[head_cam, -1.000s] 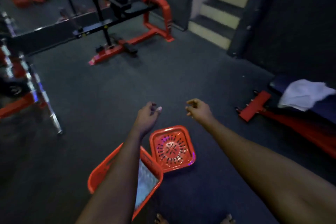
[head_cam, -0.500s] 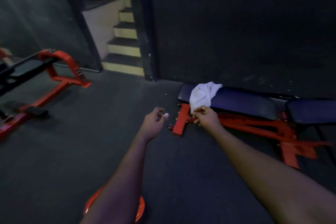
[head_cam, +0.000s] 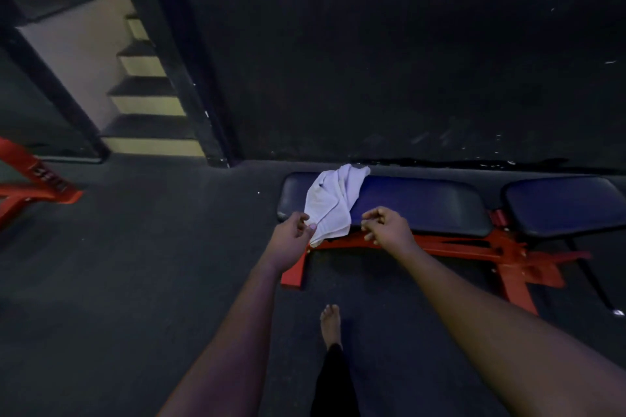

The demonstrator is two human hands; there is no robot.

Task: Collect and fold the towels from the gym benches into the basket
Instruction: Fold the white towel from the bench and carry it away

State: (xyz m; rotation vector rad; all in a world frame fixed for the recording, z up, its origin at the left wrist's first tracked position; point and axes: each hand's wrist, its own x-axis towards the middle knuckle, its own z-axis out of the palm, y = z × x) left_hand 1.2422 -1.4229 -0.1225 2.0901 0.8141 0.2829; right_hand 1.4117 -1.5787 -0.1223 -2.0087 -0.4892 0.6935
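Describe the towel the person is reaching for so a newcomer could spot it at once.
Start at the dark wall, then drop to the low red-framed bench along its foot. On the bench's left pad lies a crumpled white towel, one end hanging over the near edge between the left hand and right hand. It is the only pale cloth here.

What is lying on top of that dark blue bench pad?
A crumpled white towel drapes over the left end of the bench pad, its lower edge hanging off the front. The rest of the pad is bare. Whatever lies beneath the towel is covered.
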